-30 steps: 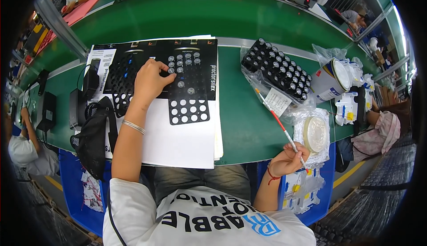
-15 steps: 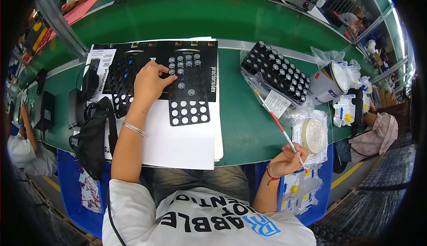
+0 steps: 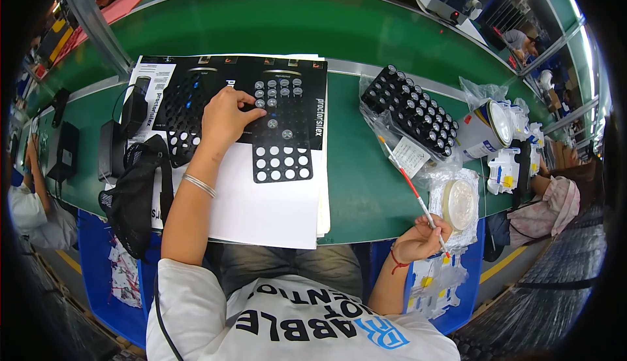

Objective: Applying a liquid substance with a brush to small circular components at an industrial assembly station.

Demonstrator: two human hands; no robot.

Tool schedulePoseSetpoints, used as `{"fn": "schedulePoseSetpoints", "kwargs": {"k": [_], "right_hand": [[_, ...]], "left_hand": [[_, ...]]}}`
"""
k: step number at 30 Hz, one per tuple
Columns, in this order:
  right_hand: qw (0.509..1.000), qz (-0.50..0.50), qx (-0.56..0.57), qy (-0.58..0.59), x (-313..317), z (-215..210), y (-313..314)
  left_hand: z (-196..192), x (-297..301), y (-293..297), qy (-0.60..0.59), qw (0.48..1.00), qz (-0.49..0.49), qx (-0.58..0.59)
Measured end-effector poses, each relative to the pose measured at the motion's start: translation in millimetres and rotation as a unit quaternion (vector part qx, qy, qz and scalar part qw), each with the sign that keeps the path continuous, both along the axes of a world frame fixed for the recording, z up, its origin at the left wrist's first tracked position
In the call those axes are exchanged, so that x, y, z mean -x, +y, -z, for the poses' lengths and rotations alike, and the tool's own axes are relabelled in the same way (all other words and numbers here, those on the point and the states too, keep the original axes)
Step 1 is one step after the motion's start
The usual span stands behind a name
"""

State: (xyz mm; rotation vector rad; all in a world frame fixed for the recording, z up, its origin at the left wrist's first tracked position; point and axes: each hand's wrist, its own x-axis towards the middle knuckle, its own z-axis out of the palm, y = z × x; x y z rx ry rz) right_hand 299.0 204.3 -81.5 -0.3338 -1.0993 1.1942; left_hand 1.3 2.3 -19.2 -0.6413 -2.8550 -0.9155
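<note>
My left hand (image 3: 225, 118) is closed in a pinch at the left edge of a black plate with rows of round holes (image 3: 282, 179). What lies between thumb and forefinger, if anything, is too small to make out. Small clear round pieces (image 3: 285, 82) sit in the plate's far rows, and white paper shows through the near holes. Over on the right, my right hand (image 3: 423, 238) grips a thin brush (image 3: 411, 188) with a red and white handle, its tip slanting away to the far left. A second holed plate (image 3: 184, 140) lies left of my left wrist.
Black printed cardboard and white paper (image 3: 261, 214) lie under the plates. At right are a black tray of round pieces (image 3: 410, 103) on plastic, a metal can (image 3: 483, 132) and a shallow round dish (image 3: 460, 204). A black mesh bag (image 3: 138, 194) hangs over the front left edge.
The whole view has shifted slightly, so the table's things appear a little to the right. My left hand stays pinched beside the plate, slightly lower along its edge; my right hand still holds the brush.
</note>
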Motion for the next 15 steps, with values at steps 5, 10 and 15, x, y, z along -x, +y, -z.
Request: {"fn": "schedulePoseSetpoints", "kwargs": {"k": [5, 10, 15], "right_hand": [[1.0, 0.0, 0.0, 0.006, 0, -1, -1], [1.0, -0.009, -0.003, 0.005, 0, 0, 0], [1.0, -0.006, -0.004, 0.005, 1, -1, -1]], "left_hand": [[3, 1, -7, 0.036, 0.999, 0.02, -0.024], [-19, -13, -12, -0.053, 0.993, 0.102, -0.02], [-12, -25, -1, -0.041, 0.99, 0.132, 0.02]]}}
